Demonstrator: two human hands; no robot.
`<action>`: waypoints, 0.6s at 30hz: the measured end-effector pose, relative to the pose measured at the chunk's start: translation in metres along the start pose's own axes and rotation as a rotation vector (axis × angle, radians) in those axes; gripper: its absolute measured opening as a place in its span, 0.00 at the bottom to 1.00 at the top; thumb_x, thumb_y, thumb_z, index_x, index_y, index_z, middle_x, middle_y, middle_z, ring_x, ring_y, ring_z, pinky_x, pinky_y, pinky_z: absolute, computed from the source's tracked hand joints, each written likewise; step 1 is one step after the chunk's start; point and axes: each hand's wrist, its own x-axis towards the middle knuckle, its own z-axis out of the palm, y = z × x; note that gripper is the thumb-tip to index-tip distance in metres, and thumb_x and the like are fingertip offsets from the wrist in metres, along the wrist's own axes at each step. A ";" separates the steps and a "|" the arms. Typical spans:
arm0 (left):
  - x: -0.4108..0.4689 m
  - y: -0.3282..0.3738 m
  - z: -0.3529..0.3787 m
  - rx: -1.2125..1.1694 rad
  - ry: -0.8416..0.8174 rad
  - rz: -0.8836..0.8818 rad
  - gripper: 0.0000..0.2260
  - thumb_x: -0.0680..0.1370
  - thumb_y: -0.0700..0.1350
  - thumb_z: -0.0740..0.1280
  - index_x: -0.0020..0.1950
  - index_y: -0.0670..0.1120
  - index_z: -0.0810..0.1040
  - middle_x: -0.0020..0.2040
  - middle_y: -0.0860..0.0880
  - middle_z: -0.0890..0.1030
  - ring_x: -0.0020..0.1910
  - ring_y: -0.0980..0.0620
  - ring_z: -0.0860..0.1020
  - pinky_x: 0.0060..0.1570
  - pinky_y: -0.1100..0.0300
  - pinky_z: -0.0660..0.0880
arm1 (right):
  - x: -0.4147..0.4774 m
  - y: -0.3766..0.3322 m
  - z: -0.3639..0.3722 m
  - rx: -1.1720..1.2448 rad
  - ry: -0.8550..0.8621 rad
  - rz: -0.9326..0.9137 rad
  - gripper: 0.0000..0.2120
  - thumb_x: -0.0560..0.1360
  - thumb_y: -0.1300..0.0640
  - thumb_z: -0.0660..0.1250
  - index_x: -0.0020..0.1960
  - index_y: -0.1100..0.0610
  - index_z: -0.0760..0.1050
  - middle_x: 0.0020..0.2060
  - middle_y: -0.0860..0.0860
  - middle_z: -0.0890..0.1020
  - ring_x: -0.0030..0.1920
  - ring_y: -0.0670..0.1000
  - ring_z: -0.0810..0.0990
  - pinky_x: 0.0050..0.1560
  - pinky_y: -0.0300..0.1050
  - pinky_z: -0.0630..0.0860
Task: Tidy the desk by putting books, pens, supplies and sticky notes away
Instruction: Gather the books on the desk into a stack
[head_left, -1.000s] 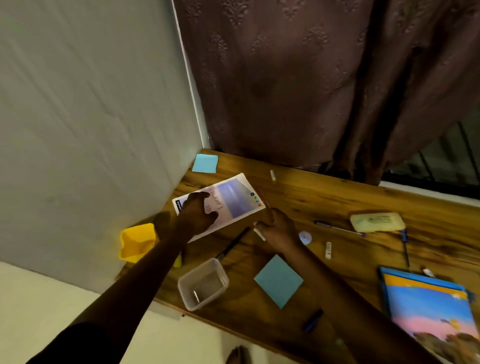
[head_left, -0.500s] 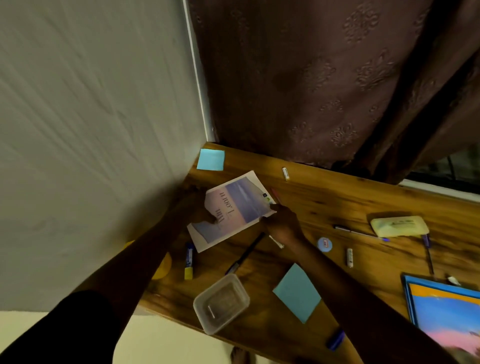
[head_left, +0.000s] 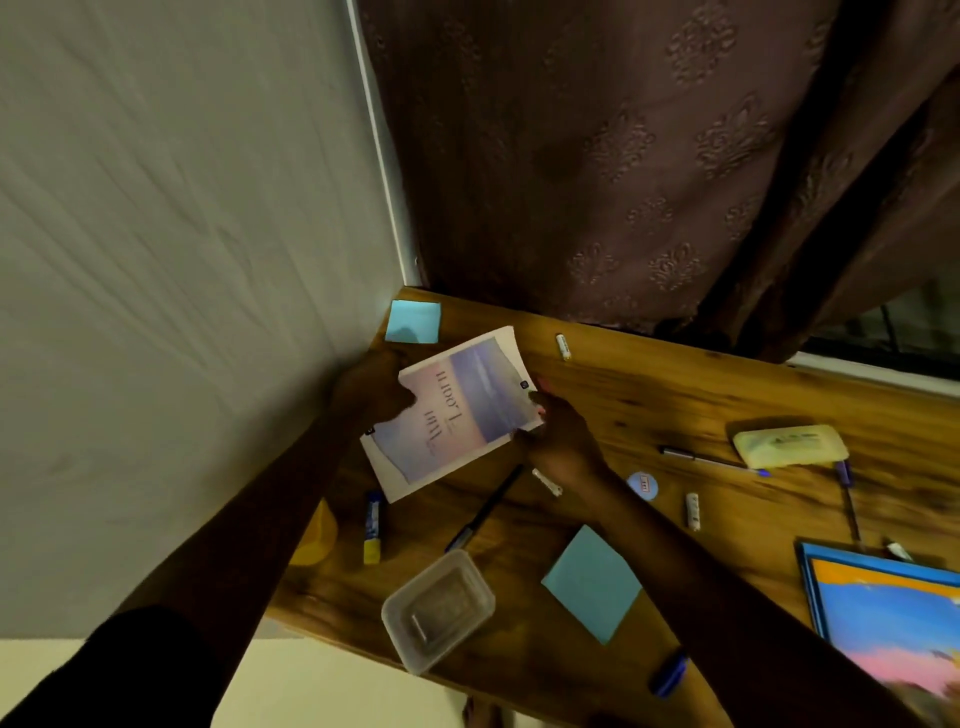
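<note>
Update: small book (head_left: 457, 410) is off the desk (head_left: 675, 384) now. A second ago it lay flat by the wall corner under the left hand (head_left: 376, 389), with the right hand (head_left: 563, 441) on the wood next to it. Now both hands have it: the left grips the wall-side edge, thumb lapping over the cover, and the right pinches the opposite edge. The book is raised, tilted and slightly rotated, hanging over the far-left corner of the desk. My read: first item picked up, not stowed yet, destination unclear. The rest is still out: a blue sticky note (head_left: 414, 322) in the far corner, a second sticky note (head_left: 592, 587) near the front edge, a black pen (head_left: 485, 506) between them, a glue stick (head_left: 373, 527) by the yellow cup (head_left: 314, 535), a clear tub (head_left: 439, 608) at the front edge, a silver pen (head_left: 711, 460) beside a pale yellow pouch (head_left: 787, 445), and a big picture book (head_left: 883, 608) at right. Writing: the cover title is dark lettering seen rotated, and I can't make out the words. The round blue tin (head_left: 642, 485) has a white label with print too small to read. Print on the pouch is blurred. No brand is legible on the glue stick.
</note>
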 end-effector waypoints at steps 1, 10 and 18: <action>-0.005 0.006 -0.007 -0.023 -0.004 0.034 0.18 0.75 0.47 0.75 0.62 0.44 0.79 0.58 0.42 0.82 0.57 0.42 0.81 0.53 0.54 0.75 | -0.002 -0.004 -0.006 -0.018 0.032 -0.051 0.32 0.78 0.54 0.71 0.78 0.51 0.64 0.74 0.51 0.72 0.72 0.53 0.72 0.72 0.49 0.71; -0.072 0.093 -0.062 0.204 0.245 0.334 0.13 0.73 0.46 0.73 0.58 0.54 0.83 0.55 0.48 0.85 0.53 0.45 0.82 0.46 0.58 0.74 | -0.006 -0.044 -0.065 -0.458 0.316 -0.634 0.30 0.77 0.47 0.69 0.76 0.55 0.69 0.76 0.53 0.71 0.75 0.57 0.69 0.75 0.55 0.67; -0.116 0.184 -0.074 0.256 0.395 0.537 0.15 0.75 0.48 0.73 0.61 0.56 0.80 0.61 0.50 0.83 0.59 0.45 0.80 0.60 0.53 0.75 | -0.054 -0.021 -0.126 -0.339 0.291 -0.510 0.14 0.81 0.49 0.66 0.66 0.49 0.79 0.58 0.53 0.85 0.56 0.60 0.83 0.50 0.48 0.77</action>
